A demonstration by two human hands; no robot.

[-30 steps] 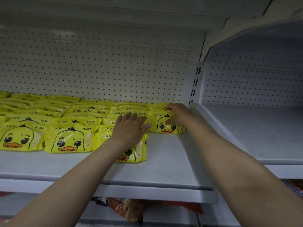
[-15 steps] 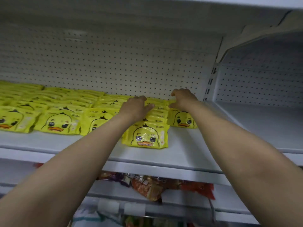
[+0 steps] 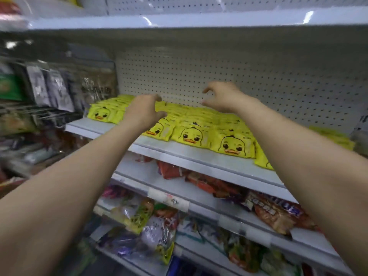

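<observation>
Rows of flat yellow packets with a duck face point(image 3: 191, 134) lie overlapping on a grey shop shelf point(image 3: 199, 158) backed by white pegboard. My left hand point(image 3: 143, 110) hovers over the left part of the rows, fingers loosely curled, holding nothing. My right hand point(image 3: 221, 96) is raised a little above the back rows, fingers and thumb spread in a loose claw, also holding nothing. Both forearms reach in from the bottom corners. The picture is blurred by head motion.
A shelf board point(image 3: 199, 18) hangs close above the hands. Below are shelves with red and orange snack bags point(image 3: 209, 182) and green and purple packets point(image 3: 143, 216). Hanging packets point(image 3: 53, 88) and a wire rack fill the left side.
Both hands have lifted off the yellow packets and now hover above them. The view has swung left and pulled back, so lower shelves and the left rack now show.
</observation>
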